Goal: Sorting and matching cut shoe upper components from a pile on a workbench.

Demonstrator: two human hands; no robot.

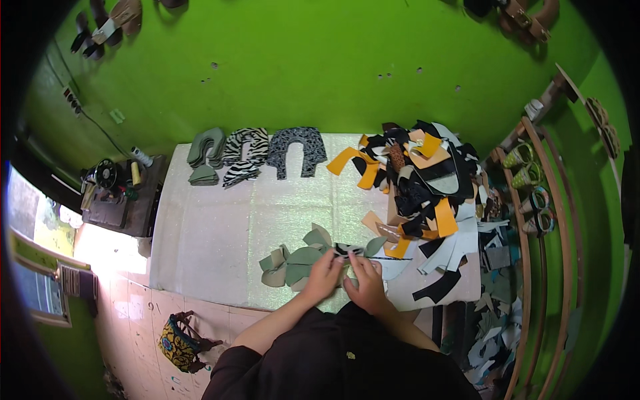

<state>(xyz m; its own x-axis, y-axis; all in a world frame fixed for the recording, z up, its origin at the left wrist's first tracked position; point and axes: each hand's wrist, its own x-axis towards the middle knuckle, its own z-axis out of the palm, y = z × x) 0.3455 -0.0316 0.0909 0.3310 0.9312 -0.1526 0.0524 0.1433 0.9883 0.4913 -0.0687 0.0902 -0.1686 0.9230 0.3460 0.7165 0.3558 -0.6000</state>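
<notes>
Near the front edge of the table, both my hands meet at a small black-and-white patterned piece (349, 250), which looks like cut sheet material. My left hand (323, 277) pinches its left side with closed fingers. On its right side, my right hand (367, 280) grips with the thumb and fingers drawn together. The fingers cover part of the piece. Sage-green cut pieces (305, 257) with some beige undersides lie loosely to the left of my hands, and another green piece (376, 246) lies beyond the right hand.
Stacked green curved pieces (205, 148), zebra-print pieces (245, 148) and a speckled grey U-shaped piece (297, 143) line the table's back edge. A heap of black, orange and beige scraps (427, 177) covers the right. A sewing machine (107, 177) stands left; a patterned stool (179, 343) is below.
</notes>
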